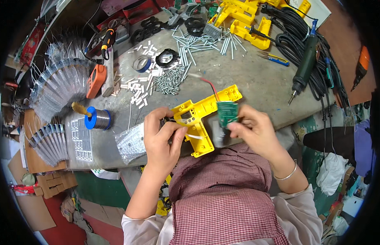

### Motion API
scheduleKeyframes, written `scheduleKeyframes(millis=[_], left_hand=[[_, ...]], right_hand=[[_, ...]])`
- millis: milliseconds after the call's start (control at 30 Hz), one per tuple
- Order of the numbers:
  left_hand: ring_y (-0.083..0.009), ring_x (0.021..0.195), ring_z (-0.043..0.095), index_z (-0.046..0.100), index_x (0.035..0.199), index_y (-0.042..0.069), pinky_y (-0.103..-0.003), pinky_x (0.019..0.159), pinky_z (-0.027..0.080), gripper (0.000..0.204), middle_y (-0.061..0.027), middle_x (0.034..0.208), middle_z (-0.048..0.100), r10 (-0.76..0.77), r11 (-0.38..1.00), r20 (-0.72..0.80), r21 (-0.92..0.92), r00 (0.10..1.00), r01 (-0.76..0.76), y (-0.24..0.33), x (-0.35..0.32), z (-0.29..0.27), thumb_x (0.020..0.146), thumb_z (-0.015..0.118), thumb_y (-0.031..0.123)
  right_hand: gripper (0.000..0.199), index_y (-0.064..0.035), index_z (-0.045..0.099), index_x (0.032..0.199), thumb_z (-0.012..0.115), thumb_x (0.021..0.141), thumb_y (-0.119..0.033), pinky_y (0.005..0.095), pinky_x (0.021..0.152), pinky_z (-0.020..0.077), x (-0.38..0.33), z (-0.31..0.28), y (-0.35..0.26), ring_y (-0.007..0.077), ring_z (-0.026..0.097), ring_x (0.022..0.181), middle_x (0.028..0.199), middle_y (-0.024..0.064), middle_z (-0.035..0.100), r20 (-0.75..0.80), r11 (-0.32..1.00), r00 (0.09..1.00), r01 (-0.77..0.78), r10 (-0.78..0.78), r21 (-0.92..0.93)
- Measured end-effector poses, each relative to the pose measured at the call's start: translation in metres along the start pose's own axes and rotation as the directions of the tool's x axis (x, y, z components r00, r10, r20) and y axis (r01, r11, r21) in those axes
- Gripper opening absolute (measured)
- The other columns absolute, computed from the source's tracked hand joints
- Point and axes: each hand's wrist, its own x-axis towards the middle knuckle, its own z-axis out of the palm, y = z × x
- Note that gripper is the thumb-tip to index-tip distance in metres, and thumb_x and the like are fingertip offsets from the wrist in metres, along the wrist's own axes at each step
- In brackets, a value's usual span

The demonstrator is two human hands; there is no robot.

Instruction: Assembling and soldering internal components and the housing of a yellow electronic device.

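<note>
My left hand (162, 136) is closed on the left side of a yellow plastic housing half (204, 136), a pistol-like shell with screw posts inside. A white wire (194, 136) runs from near its fingertips across the shell. Pinched between the fingers of my right hand (255, 128) is a green circuit board (227, 112), held over the right part of the shell. A red wire (210, 85) rises from the board's top toward the upper left. Below the board, a grey part (218, 134) is blurred, and I cannot make out what it is.
Near the left hand lie a bubble-wrap packet (132, 143) and a solder spool (97, 118). Farther back are screws (171, 80), white sleeves (137, 89) and long metal pins (190, 45). A green electric screwdriver (306, 61), black cables (290, 43) and pliers (273, 58) occupy the right.
</note>
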Motion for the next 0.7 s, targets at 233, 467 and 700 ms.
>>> scheduleKeyframes(millis=[233,467,700], left_hand=[[-0.0355,0.104,0.052,0.066,0.086,0.005,-0.045,0.089,0.043,0.028,-0.0133,0.106,0.057,0.119,0.99,0.29,0.038,0.95,-0.136,0.002,0.008,-0.019,0.061,0.079,0.008],[-0.0354,0.103,0.054,0.053,0.124,0.003,-0.045,0.089,0.04,0.072,-0.016,0.112,0.057,-0.077,0.977,0.321,0.214,0.944,0.007,-0.006,0.009,-0.013,0.067,0.082,0.036],[-0.0373,0.094,0.055,0.057,0.115,0.001,-0.044,0.085,0.044,0.063,-0.017,0.098,0.057,-0.141,0.968,0.307,0.242,0.941,0.066,-0.01,0.018,-0.01,0.066,0.079,0.035]], right_hand=[[0.019,-0.0038,0.053,0.099,0.065,0.095,-0.018,0.0213,0.059,0.0492,0.008,-0.018,0.001,0.0059,0.058,0.07,0.088,0.0031,0.065,-0.255,0.872,0.966,0.158,-0.04,0.463],[0.022,-0.0023,0.052,0.097,0.065,0.095,-0.019,0.0226,0.057,0.0527,0.019,-0.006,-0.005,0.0071,0.06,0.067,0.086,0.0051,0.064,-0.087,0.853,0.996,0.068,-0.027,0.517],[0.019,-0.0025,0.051,0.098,0.063,0.096,-0.016,0.0224,0.058,0.0541,0.014,-0.012,-0.001,0.008,0.061,0.071,0.089,0.0056,0.064,0.143,0.773,0.989,-0.128,0.048,0.622]])
